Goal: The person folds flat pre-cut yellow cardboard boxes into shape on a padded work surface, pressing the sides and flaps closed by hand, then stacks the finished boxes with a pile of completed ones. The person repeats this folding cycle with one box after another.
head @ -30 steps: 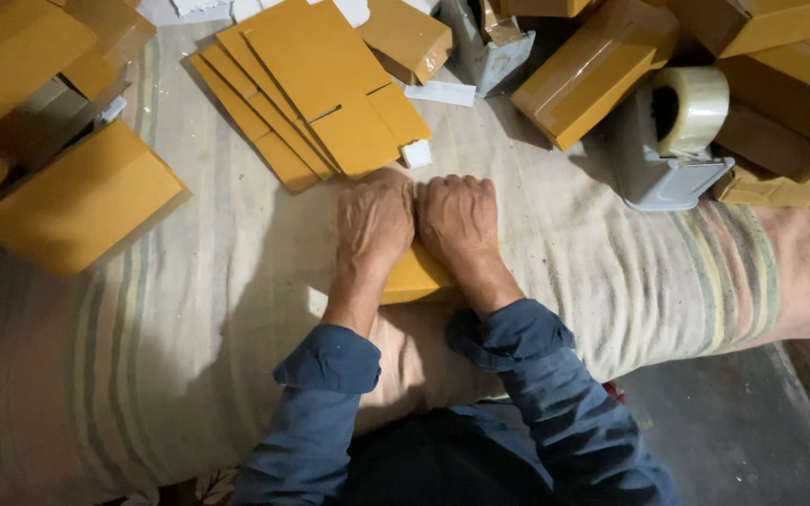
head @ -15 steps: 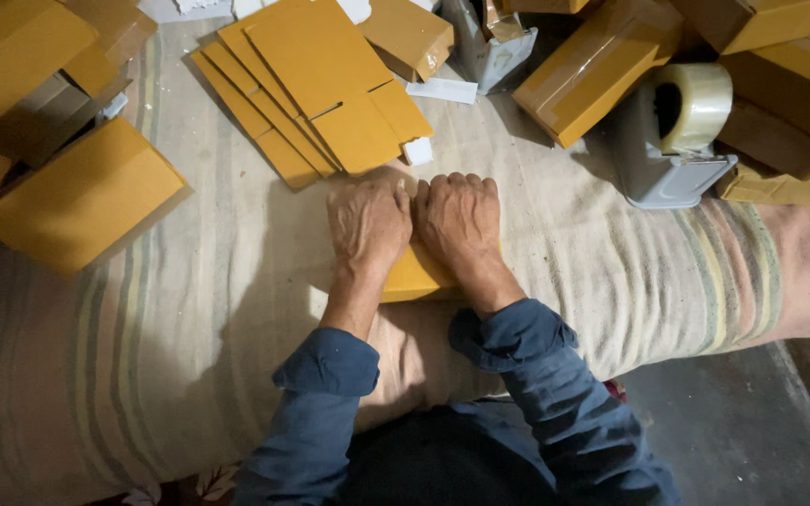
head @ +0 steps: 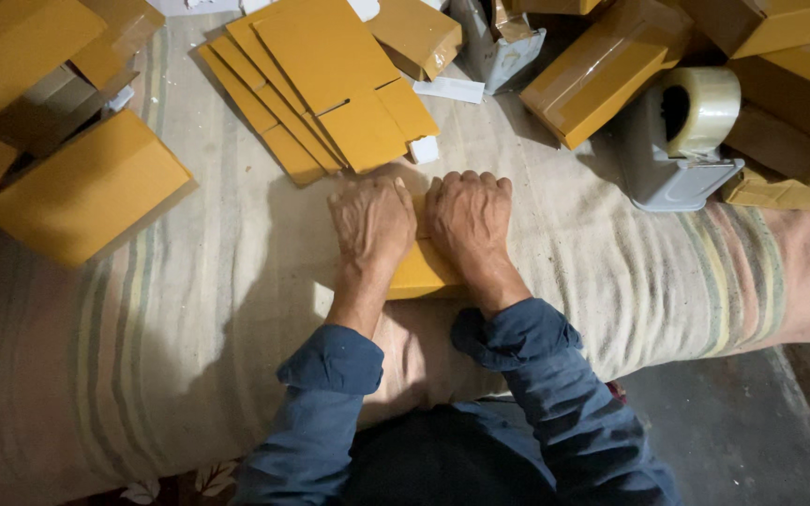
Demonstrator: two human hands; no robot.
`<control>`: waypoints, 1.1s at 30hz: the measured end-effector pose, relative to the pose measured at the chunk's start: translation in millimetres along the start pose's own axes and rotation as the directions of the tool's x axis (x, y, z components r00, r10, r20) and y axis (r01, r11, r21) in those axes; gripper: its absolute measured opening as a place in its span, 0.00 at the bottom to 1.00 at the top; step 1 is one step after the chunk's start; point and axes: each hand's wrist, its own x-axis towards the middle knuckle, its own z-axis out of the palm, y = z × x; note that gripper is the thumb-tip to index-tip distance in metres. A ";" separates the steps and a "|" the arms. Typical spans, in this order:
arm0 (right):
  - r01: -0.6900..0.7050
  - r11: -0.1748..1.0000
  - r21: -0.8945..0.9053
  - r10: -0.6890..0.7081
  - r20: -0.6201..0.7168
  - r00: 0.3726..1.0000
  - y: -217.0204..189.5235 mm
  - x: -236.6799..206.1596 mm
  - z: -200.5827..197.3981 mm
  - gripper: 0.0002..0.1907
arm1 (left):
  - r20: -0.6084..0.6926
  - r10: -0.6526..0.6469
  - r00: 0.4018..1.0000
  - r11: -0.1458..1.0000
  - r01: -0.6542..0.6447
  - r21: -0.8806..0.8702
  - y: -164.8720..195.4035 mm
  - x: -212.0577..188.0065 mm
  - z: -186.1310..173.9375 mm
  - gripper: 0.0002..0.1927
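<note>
Both hands press side by side on a small yellow cardboard box lying on a cloth-covered surface. My left hand covers its left half, fingers curled over the far edge. My right hand covers the right half in the same way. Only the near edge of the box shows below the wrists. Just beyond the fingers lies a fanned stack of flat yellow box blanks, with a small white piece at its near corner.
A grey tape dispenser with a clear tape roll stands at the right. Folded yellow boxes lie at the left and across the back. A grey container sits behind the blanks. The surface's edge drops to the floor at lower right.
The hands stay pressed on the box, almost still; the fingers have shifted only slightly.
</note>
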 end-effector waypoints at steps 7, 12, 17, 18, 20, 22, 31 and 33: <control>0.203 0.968 0.146 -0.201 -0.026 0.979 7.1 -0.9 2.6 0.13 | 0.042 0.155 0.987 0.980 -0.149 -0.133 -8.8 -0.5 4.6 0.12; -0.030 0.999 -0.012 0.030 -0.004 1.000 -0.1 0.6 -0.3 0.16 | 0.190 -0.105 0.976 0.994 0.109 -0.011 -3.1 1.6 6.0 0.23; 0.116 0.987 0.111 -0.113 -0.038 0.993 3.7 0.0 4.1 0.16 | 0.127 -0.023 0.992 0.999 0.026 -0.023 -6.5 -1.5 9.2 0.26; 0.137 0.984 0.116 -0.135 -0.020 0.991 5.2 -0.7 6.6 0.16 | 0.166 -0.033 0.986 0.997 0.043 -0.061 -8.2 -2.9 10.6 0.25; 0.174 0.977 0.122 -0.176 0.006 0.984 8.6 0.1 11.8 0.17 | 0.236 -0.036 0.971 0.988 0.071 -0.139 -11.1 -2.6 14.1 0.22; 0.111 0.991 0.076 -0.112 0.014 0.994 11.7 -1.5 14.9 0.13 | 0.215 -0.089 0.972 0.991 0.109 -0.079 -10.8 -4.1 18.0 0.25; -0.028 0.999 -0.033 0.028 0.014 1.000 8.2 -8.3 4.5 0.19 | 0.097 -0.052 0.994 0.999 0.052 0.001 -12.2 -7.3 13.4 0.26; -0.032 0.998 -0.048 0.032 0.001 0.999 6.8 -8.3 1.9 0.18 | 0.172 -0.095 0.980 0.994 0.101 -0.026 -11.0 -7.1 9.8 0.24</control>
